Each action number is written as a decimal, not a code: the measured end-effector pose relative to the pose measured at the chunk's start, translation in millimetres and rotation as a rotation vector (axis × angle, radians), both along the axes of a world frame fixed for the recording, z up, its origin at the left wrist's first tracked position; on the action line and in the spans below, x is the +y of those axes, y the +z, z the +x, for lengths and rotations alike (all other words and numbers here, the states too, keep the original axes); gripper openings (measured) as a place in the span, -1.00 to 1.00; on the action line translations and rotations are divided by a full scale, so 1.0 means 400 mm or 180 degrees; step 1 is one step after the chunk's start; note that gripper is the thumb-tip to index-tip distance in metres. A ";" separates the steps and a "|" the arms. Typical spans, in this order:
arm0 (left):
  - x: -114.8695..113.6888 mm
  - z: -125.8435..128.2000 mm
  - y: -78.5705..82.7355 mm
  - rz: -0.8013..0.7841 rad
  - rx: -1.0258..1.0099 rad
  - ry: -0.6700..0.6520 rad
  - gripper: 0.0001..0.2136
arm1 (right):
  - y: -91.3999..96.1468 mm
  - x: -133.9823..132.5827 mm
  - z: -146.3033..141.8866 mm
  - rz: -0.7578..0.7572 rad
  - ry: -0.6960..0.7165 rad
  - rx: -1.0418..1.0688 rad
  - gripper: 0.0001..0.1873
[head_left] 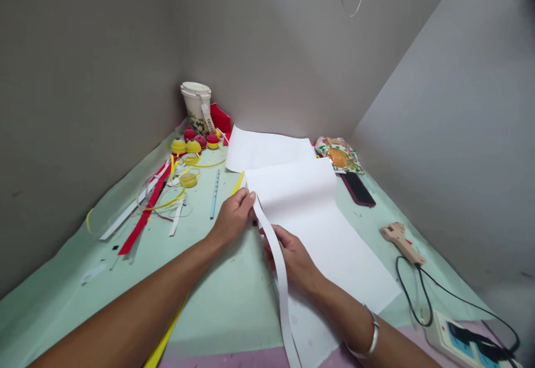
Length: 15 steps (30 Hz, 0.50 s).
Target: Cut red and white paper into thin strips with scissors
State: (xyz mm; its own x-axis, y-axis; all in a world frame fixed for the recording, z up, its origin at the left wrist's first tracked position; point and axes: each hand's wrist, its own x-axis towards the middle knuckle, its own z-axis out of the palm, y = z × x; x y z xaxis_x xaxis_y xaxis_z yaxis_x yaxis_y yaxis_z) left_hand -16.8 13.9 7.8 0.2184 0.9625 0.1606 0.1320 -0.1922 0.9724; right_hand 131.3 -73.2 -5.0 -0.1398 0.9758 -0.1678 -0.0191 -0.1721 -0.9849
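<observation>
My left hand [236, 212] pinches the top end of a narrow white paper strip [281, 279] at the left edge of a large white paper sheet [330, 234]. The strip hangs in a curve toward the front edge of the table. Behind the strip, my right hand [292, 259] has its fingers curled at the sheet's left edge; what they grip is hidden by the strip and the hand. A yellow strip [169, 337] runs beneath my left forearm, and its far end shows beyond my left hand.
Another white sheet [270, 150] lies behind. On the left are a blue pencil [214, 195], red strips [146, 212], yellow-and-red round pieces [193, 146] and a paper cup [195, 109]. On the right are a phone [358, 189], a glue gun [402, 241] and a power strip [438, 329].
</observation>
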 end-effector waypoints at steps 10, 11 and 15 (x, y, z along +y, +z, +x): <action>0.006 -0.002 0.001 0.0131 0.0106 0.0144 -0.68 | 0.003 -0.003 -0.001 -0.0053 -0.0038 -0.0049 -0.73; 0.006 -0.002 0.001 0.0146 0.0098 0.0127 -0.68 | 0.003 -0.004 -0.001 -0.0061 -0.0035 -0.0034 -0.73; 0.005 0.000 -0.002 0.0151 0.0091 0.0100 -0.68 | 0.003 -0.003 0.000 -0.0067 -0.0006 -0.0012 -0.71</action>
